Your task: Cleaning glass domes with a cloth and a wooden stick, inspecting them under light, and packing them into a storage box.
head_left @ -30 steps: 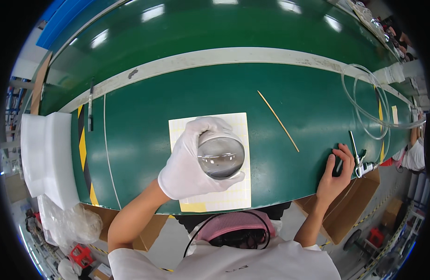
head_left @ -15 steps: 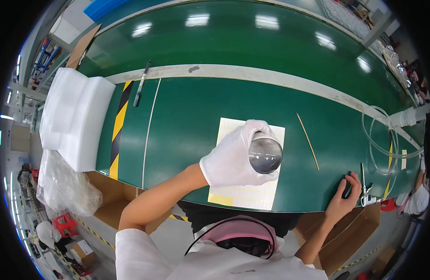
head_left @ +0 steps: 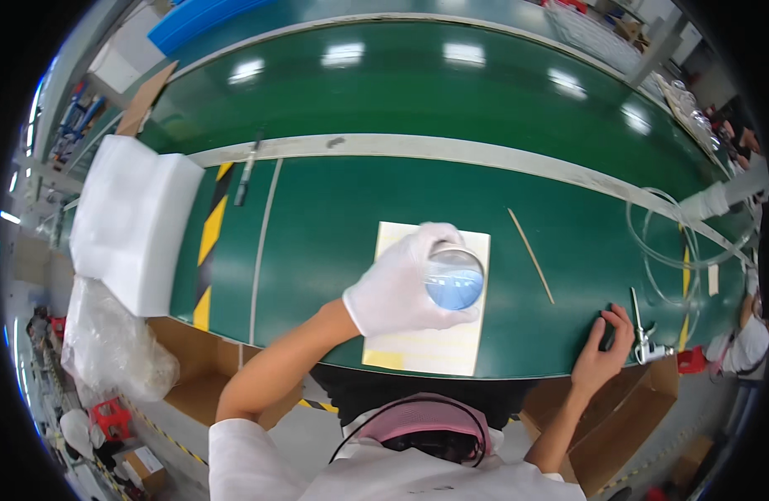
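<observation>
My left hand [head_left: 393, 292], in a white glove, grips a clear, round, glass-like piece [head_left: 455, 280] by its rim, thumb on the near side and fingers on the far side. Bluish light shows through its face. Beneath them lies a pale sheet with a yellow patch [head_left: 422, 357], partly covered by the glove. My bare right hand [head_left: 605, 342] rests at the table's near edge on the right, its fingers curled around a small black object [head_left: 607, 337] that is mostly hidden. Just right of that hand is a metal spray gun [head_left: 647, 344] with a thin upright stem.
A thin wooden stick [head_left: 531, 255] lies right of the sheet, and a pen [head_left: 247, 177] lies far left. Clear tubing [head_left: 643, 238] coils at the right. White foam blocks [head_left: 138, 225] and a plastic bag [head_left: 117, 342] stand left. Open cardboard boxes [head_left: 622, 417] sit below the edge.
The view has shifted slightly. The round piece, still in my left glove, has tilted, and its face has turned from dark grey to pale blue. My right hand stays by the edge.
</observation>
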Tool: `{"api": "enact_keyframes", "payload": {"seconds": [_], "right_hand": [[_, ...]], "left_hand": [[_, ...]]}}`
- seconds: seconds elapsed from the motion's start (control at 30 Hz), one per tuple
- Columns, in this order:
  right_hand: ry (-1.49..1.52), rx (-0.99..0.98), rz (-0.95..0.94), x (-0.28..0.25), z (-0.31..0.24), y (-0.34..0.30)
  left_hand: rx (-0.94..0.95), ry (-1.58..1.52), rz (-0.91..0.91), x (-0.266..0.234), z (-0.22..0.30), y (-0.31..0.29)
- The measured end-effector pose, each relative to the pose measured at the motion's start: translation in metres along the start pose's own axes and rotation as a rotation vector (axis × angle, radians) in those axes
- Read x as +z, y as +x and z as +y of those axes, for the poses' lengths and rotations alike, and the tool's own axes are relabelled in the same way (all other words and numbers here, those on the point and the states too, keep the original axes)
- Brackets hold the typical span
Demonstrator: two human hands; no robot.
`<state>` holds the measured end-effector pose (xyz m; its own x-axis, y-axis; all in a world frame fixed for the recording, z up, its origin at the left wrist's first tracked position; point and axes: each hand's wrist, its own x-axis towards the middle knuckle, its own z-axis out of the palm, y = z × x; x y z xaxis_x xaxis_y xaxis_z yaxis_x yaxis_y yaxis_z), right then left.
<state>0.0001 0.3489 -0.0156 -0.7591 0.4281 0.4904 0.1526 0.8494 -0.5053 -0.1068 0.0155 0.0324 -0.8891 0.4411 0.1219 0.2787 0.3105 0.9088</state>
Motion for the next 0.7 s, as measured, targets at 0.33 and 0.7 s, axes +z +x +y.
{"api": "enact_keyframes", "payload": {"seconds": [0.33,0.7], "right_hand": [[-0.032,0.006,-0.018,-0.008,0.032,-0.005],[-0.009,-0.055,0.007,0.003,0.044,-0.006]], "left_hand": [[-0.213,0.965,0.722,-0.163,-0.006,-0.078],[-0.718,1.69,0.926,-0.409,-0.058,-0.162]]}}
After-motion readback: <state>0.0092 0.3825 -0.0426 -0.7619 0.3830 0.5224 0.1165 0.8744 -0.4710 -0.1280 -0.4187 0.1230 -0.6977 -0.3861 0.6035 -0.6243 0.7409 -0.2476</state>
